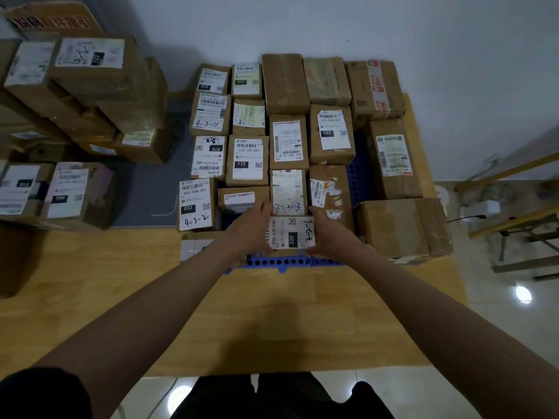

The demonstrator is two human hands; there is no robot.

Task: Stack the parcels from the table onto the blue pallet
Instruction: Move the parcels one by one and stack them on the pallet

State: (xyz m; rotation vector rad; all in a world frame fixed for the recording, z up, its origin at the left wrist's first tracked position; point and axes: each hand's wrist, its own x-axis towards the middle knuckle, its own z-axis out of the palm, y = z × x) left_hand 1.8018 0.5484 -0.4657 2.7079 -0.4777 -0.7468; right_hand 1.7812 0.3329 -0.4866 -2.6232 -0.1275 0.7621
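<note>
Both hands clasp one small parcel (292, 232) from either side, the left hand (251, 228) pressed to its left edge and the right hand (328, 231) to its right, fingers curled just enough to pinch it. The parcel, labelled 220, hangs over the near edge of the blue pallet (281, 262), just in front of the parcel with the handwritten label (289, 192). The risk, as I judge it, lies in the narrow slot: set down askew, the parcel could catch a neighbour's corner and tip forward off the pallet edge, since little blue surface shows beneath it. A side pinch may also slip if the cardboard gives. I count about seventeen parcels on the pallet besides the one in hand, in roughly five rows. The pile on the bench (36, 220) at left shows about ten more, though the overlapping boxes make that count uncertain.
</note>
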